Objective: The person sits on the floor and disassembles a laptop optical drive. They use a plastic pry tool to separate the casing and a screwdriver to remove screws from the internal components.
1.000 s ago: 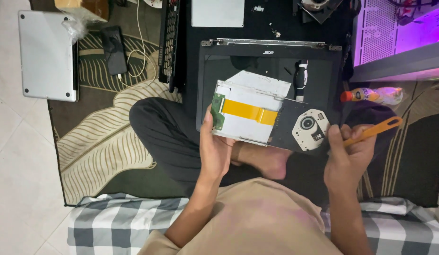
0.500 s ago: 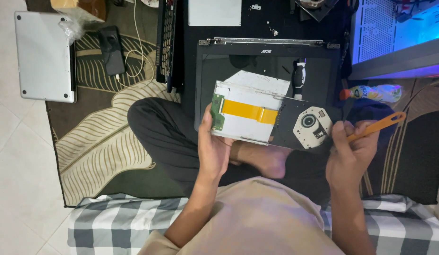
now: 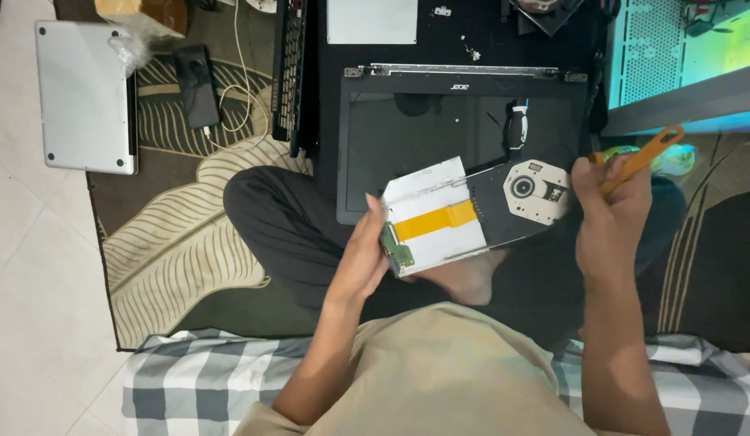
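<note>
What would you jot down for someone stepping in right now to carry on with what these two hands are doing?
Left hand: grips the near end of the optical drive, held up over the lap, its metal cover and orange ribbon cable facing the camera.
Right hand: holds an orange pry tool at the drive's far end, beside the round spindle hub.
Around: a black laptop base lies on the mat ahead, a silver laptop to the left.
Done: the drive is out and in hand.
Left: its cover is still on; nothing looks pried apart yet.
</note>
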